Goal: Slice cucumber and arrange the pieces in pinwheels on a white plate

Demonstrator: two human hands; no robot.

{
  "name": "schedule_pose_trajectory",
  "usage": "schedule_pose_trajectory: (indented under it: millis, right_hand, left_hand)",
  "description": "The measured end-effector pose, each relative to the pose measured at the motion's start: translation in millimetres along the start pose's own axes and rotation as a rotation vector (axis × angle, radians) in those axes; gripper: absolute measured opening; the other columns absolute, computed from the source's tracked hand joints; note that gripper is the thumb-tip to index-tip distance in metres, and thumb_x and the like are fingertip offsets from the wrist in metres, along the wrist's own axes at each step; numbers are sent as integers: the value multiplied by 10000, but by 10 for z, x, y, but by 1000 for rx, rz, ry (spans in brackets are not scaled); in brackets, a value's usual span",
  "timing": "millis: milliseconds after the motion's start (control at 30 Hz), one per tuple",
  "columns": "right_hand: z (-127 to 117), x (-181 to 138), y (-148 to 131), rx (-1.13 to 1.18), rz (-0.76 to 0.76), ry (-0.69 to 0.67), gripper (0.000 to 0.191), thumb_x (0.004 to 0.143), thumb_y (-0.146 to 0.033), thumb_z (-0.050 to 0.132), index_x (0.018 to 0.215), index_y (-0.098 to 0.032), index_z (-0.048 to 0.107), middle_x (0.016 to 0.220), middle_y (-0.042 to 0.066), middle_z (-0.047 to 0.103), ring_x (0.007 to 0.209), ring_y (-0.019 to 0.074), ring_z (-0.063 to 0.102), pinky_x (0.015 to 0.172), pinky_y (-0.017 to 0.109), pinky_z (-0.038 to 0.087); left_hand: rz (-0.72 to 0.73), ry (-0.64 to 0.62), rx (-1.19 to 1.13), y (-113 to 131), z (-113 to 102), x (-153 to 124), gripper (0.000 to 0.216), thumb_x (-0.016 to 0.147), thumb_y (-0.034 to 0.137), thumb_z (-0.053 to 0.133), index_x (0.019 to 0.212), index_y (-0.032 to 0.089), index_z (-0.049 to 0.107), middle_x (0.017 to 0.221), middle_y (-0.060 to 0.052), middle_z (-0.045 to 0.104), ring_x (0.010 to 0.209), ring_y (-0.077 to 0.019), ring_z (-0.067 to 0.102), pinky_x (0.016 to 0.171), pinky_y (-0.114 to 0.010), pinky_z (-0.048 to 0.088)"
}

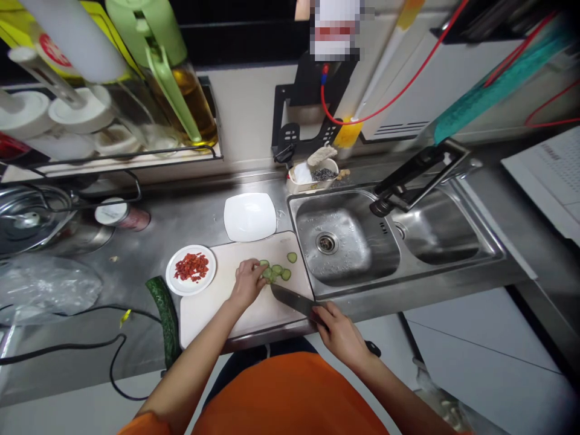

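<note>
My right hand (334, 326) is wrapped round the handle of a kitchen knife (292, 300), its dark blade low over the right part of the white cutting board (212, 320). My left hand (247, 283) has its fingers bent and closed at the cucumber slices (277, 271), touching the left ones; its fingertips are partly hidden. One slice lies apart near the board's right edge. On the board's left corner sits a small white plate (171, 272) of chopped red pieces (192, 267). A long dark green cucumber (164, 320) lies left of the board.
Behind the board stands a white square bowl (250, 216). To the right is a steel double sink (348, 241) with a black faucet (399, 181). A seasoning rack (181, 151) with an oil bottle (193, 99), a plastic bag (49, 290) and a black cable (67, 347) are at left.
</note>
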State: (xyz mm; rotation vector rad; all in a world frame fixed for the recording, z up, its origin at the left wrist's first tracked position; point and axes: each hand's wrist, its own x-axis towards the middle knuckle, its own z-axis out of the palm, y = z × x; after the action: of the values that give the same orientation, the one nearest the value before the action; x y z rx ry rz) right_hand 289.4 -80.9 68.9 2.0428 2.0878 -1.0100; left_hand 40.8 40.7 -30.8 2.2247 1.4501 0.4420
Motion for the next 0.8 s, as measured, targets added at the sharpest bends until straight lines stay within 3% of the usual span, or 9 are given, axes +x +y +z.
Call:
schedule_pose_trajectory:
  millis: [167,267,333,467,533,667,800]
  right_hand:
    - [42,13,-10,136,-26,81,269,834,-131,430,1050,-200,574,1002,69,557,847,173,576,758,283,464]
    - [27,55,-70,207,-40,107,267,810,-99,418,994,-193,587,945,59,563,881,176,573,806,282,451]
    - [25,106,-140,222,-36,100,265,804,-90,416,973,-186,596,931,59,567,890,175,571,816,278,439]
    - [77,260,-354,186,-32,19,261,816,-87,418,982,-173,600,947,66,579,873,160,573,797,253,414]
    - [121,344,-474,140,-30,-41,262,827,-84,410,993,-166,595,942,68,584,833,150,575,764,243,403]
    - [177,473,-663,18,-9,-115,266,852,-90,386,1032,-154,572,941,78,598,851,163,579,736,249,374]
    - [152,540,-775,-75,47,-191,278,865,-88,362,1065,-154,543,980,91,603,864,174,591,710,263,361]
  left_hand:
    - [-86,-11,-115,62,-51,38,246,699,207,676,941,217,631,1004,-60,580,957,-223,511,818,-371,443]
    - [-180,-30,-262,83,-121,-32,53,746,217,611,795,194,611,741,-8,581,739,-161,535,694,-288,440]
    - [-308,-9,-369,76,-176,-131,72,780,243,566,792,194,618,638,23,558,612,-125,513,612,-248,419]
    - [-623,126,-598,1,-251,-354,250,768,307,568,979,200,650,682,21,623,597,-112,554,599,-232,437]
    - [-743,158,-763,-47,-250,-426,285,738,330,598,981,189,645,703,7,647,609,-116,584,605,-235,457]
    - [-892,220,-1081,-96,-207,-473,263,687,336,654,882,174,584,665,-2,654,628,-131,636,631,-254,499]
    - [-958,269,-1058,-56,-188,-472,257,673,297,669,870,172,560,631,10,638,591,-125,635,615,-248,500]
